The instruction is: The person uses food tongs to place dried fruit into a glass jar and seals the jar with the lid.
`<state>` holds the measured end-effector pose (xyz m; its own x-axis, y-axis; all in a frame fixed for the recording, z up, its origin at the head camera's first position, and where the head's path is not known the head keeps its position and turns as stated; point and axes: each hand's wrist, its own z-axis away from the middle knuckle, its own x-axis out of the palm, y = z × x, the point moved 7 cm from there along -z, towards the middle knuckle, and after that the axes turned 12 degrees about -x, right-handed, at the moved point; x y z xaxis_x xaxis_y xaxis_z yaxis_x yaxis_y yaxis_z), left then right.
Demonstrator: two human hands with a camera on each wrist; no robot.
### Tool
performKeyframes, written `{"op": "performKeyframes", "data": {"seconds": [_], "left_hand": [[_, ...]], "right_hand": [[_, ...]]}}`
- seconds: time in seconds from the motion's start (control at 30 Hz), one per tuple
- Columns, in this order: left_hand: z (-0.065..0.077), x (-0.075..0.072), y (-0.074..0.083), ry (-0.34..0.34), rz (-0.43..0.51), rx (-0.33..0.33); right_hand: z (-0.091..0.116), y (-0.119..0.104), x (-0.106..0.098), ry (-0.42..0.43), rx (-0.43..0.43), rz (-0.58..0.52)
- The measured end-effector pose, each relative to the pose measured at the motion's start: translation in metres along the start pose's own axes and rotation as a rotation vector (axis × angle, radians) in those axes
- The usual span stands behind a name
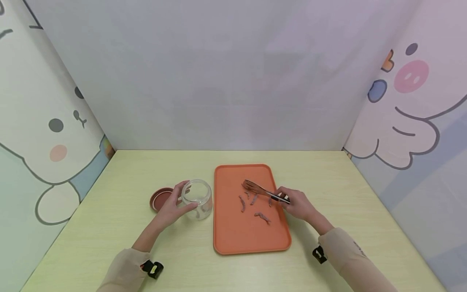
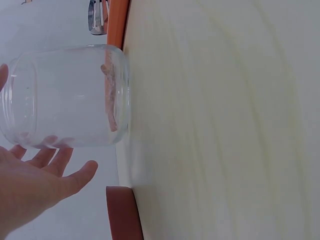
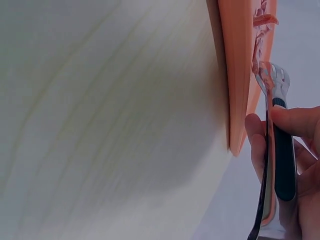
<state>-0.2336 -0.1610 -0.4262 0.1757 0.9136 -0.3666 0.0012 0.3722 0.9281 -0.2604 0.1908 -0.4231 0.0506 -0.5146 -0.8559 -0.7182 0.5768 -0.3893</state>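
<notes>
Jar [image 1: 205, 205]: lower centre-left; I'd expect slippery, fragile; left hand [image 1: 173, 210] holds its wall, fingers curved wide.
Tongs [image 1: 260, 189]: right hand [image 1: 297, 204] grips the handle, fingers closed.
Strips [image 1: 262, 217]: tray [image 1: 237, 239], lower centre; probably soft, light; pinch mid-length.

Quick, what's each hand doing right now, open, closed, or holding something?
Left hand: holding the clear jar, fingers around its side.
Right hand: closed, holding the tongs.
</notes>
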Motion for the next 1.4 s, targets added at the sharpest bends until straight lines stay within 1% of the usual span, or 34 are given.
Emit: {"op": "performKeyframes", "data": {"seconds": [0.1, 0.23, 0.47, 0.5, 0.67, 0.73, 0.87, 1.2, 1.4], "left_hand": [[-0.001, 0.000, -0.003, 0.003, -0.011, 0.004], [0.000, 0.000, -0.003, 0.004, -0.014, 0.006], [0.000, 0.001, 0.000, 0.000, -0.010, 0.002], [0.001, 0.001, 0.001, -0.002, -0.007, 0.003], [0.009, 0.002, 0.019, -0.009, 0.000, 0.018], [0.012, 0.002, 0.025, -0.008, -0.002, 0.015], [0.014, 0.002, 0.029, -0.008, -0.009, -0.002], [0.013, 0.001, 0.027, -0.006, -0.010, -0.015], [0.012, 0.001, 0.027, -0.002, -0.014, -0.016]], "right_hand": [[0.002, 0.002, 0.001, 0.015, 0.005, 0.000], [0.004, 0.003, 0.002, 0.031, 0.016, -0.011], [0.006, 0.002, -0.004, 0.045, 0.065, -0.076], [0.006, 0.002, -0.005, 0.047, 0.067, -0.079], [0.007, 0.000, -0.012, 0.054, 0.074, -0.088], [0.008, -0.002, -0.015, 0.058, 0.068, -0.090], [0.008, -0.006, -0.022, 0.072, 0.044, -0.089], [0.002, -0.026, -0.040, 0.109, -0.040, -0.105], [-0.006, -0.045, -0.050, 0.139, -0.126, -0.101]]}}
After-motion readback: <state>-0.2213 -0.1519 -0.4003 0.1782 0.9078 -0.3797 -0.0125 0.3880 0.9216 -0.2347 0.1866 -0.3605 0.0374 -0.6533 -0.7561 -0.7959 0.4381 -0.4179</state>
